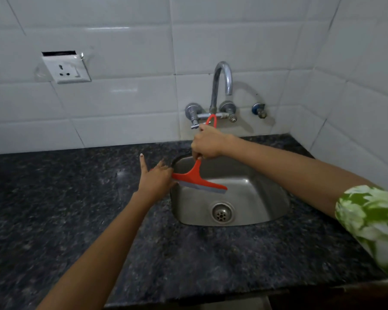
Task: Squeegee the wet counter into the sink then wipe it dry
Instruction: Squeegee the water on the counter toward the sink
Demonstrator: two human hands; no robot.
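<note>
A red squeegee [197,176] with a grey rubber blade hangs over the steel sink [262,198], its blade tilted down to the right. My right hand [207,142] is shut on its handle, whose red loop sticks out above my fist. My left hand [156,177] pinches the blade's left end at the sink's left rim, index finger pointing up. The dark speckled granite counter [76,198] surrounds the sink and glistens faintly. No cloth is in view.
A chrome wall tap [221,86] with two valve handles arches over the sink's back edge. A smaller valve [259,109] sits to its right. A white power socket [66,68] is on the tiled wall at left. The sink drain [221,213] is uncovered.
</note>
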